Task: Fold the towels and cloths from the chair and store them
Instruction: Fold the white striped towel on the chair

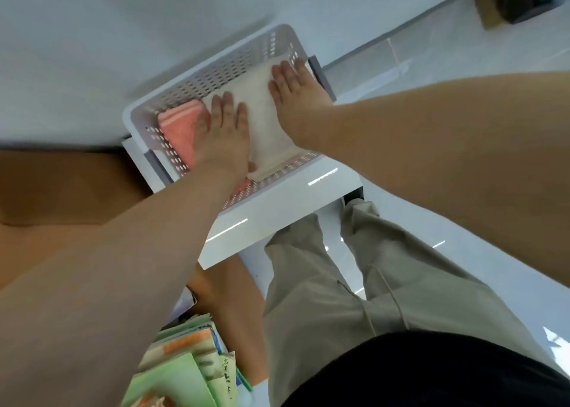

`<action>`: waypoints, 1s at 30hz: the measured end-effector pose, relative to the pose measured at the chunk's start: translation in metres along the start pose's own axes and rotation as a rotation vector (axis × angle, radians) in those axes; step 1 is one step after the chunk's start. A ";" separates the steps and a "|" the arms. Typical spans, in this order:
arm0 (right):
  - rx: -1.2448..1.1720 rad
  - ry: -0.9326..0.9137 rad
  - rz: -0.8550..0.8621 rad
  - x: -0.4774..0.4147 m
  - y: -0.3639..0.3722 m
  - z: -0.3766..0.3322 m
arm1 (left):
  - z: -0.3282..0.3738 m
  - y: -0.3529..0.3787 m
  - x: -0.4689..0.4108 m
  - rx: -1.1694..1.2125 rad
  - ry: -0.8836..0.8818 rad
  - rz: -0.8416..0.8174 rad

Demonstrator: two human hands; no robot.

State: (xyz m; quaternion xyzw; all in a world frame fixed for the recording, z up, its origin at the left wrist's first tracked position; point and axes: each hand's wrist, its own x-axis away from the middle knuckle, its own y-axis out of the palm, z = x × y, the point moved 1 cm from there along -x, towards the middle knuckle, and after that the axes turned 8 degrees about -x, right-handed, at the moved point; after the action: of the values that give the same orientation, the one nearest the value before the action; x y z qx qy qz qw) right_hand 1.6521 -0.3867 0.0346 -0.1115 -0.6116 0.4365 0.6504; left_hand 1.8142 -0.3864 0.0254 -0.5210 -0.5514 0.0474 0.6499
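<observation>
While left hand [226, 128] and right hand [294, 93] press the white towel [263, 128] in the basket [200, 81], fingers [229, 102] straight, slightly spread

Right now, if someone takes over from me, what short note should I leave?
Left hand and right hand: both flat, pressing the white towel, no grip.
White towel lies folded in the basket, beside the folded pink towel.
Done: two towels stored.
Left: lift the hands; the chair is out of view, so check it for more.
</observation>
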 end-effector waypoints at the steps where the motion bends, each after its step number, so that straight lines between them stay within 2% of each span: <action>1: -0.004 -0.004 -0.007 -0.002 0.001 -0.001 | 0.003 0.001 0.000 -0.019 -0.005 -0.007; 5: -0.061 -0.013 0.019 0.007 -0.002 0.002 | 0.009 -0.005 0.011 -0.024 -0.027 -0.024; 9: -0.146 -0.075 0.102 0.055 -0.015 0.013 | 0.008 -0.039 0.044 0.142 -0.044 -0.035; 11: -0.249 -0.110 0.142 0.091 -0.026 0.021 | 0.009 -0.067 0.068 0.230 -0.037 -0.039; 14: -0.526 -0.114 0.148 0.145 -0.042 0.041 | 0.015 -0.110 0.103 0.315 -0.007 -0.013; 18: -0.968 0.052 0.157 0.208 -0.049 0.073 | 0.043 -0.162 0.132 0.367 0.063 0.049; 22: -1.259 0.234 0.312 0.266 -0.040 0.126 | 0.098 -0.221 0.140 0.378 0.132 0.175; 26: -1.434 0.408 0.426 0.331 -0.014 0.194 | 0.174 -0.289 0.151 0.315 0.206 0.291; 30: -1.492 0.500 0.532 0.399 0.035 0.264 | 0.263 -0.342 0.157 0.268 0.238 0.358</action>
State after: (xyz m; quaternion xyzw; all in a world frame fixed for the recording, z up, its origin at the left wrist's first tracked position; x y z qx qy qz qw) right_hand 1.3499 -0.1875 0.3497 -0.7481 -0.5312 0.0178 0.3973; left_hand 1.4986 -0.2772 0.3400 -0.5214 -0.3587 0.1729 0.7547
